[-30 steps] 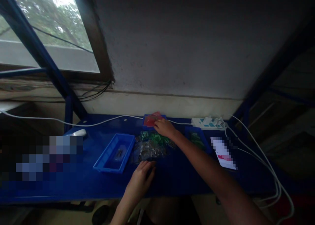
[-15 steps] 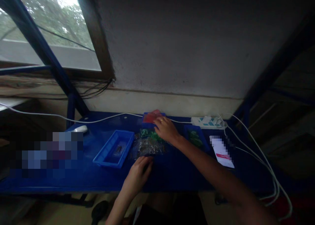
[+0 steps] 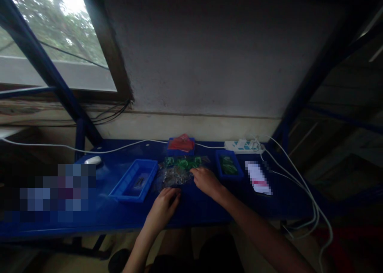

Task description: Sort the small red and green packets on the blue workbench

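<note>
though near clear packets [image 3: 172, 178], left hand [image 3: 163, 205] and right hand [image 3: 206, 181], both grips unclear

my feed is dim: daylight comes through the window [image 3: 60, 46] at upper left, burnt out to white in one patch. i see the wall [image 3: 203, 65] sink toward black at top and right, a faint sheen on the blue tabletop [image 3: 112, 155], and a glowing phone screen [image 3: 257, 175]. the clear packets [image 3: 173, 176] look smeared; coarse pixel blocks cover the lower left.
</note>
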Demonstrator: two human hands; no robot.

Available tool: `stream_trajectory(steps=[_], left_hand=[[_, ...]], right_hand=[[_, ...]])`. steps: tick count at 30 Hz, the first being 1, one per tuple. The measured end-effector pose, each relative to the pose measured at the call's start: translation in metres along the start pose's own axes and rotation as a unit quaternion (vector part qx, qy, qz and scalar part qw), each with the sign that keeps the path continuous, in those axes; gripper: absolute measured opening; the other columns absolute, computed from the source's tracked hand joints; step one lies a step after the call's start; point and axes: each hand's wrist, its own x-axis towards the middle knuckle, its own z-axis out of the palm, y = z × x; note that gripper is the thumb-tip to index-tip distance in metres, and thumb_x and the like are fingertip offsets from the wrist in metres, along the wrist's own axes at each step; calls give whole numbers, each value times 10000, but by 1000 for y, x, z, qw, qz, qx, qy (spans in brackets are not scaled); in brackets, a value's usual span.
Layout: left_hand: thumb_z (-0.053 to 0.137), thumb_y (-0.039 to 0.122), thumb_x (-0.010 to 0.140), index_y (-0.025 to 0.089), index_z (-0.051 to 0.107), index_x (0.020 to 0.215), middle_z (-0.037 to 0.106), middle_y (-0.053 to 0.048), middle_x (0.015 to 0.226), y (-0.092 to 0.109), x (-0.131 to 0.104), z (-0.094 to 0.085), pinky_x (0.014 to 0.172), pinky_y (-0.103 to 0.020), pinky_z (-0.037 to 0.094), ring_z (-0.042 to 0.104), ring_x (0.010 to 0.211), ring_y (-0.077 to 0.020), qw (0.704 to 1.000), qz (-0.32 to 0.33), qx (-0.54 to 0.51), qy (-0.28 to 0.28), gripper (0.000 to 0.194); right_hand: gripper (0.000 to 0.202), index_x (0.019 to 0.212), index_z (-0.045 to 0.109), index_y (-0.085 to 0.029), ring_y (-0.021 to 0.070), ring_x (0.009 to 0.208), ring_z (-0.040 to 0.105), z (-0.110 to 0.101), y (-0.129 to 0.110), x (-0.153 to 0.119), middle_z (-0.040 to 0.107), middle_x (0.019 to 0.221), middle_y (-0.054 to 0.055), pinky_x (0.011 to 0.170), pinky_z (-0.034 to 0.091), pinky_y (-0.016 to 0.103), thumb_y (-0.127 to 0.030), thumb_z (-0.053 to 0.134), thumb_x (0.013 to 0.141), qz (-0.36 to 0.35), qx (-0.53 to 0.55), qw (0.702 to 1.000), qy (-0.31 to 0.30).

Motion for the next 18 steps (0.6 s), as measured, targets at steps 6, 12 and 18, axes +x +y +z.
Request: stream_trajectory(steps=[6,12,18], left_hand=[[508,341,800,157,677,927,707,-76,817,13,9,-3,742,-320,499,646,779,-222,993,-50,-102,-43,280],[540,363,768,136,661,936,705,-69,783,28,20,14,658,-275,486,634,695,-194,977,-84,-191,-35,308],[556,306,763,151,653,986,690,-58,791,26,14,32,675,-274,464,622,698,-180,981,-77,-176,9,289]], right_hand=[[280,1030,637,-217,171,806,646,13,-5,-27,690,903,37,740,511,295,-139,524,785,49,352,922,154],[259,1003,629,-208,163,761,626,45,-2,-56,652,831,21,601,511,257,-245,585,751,112,565,806,133],[272,1020,624,-215,162,774,615,43,4,-61,641,860,26,637,501,268,-253,589,752,106,578,798,130]])
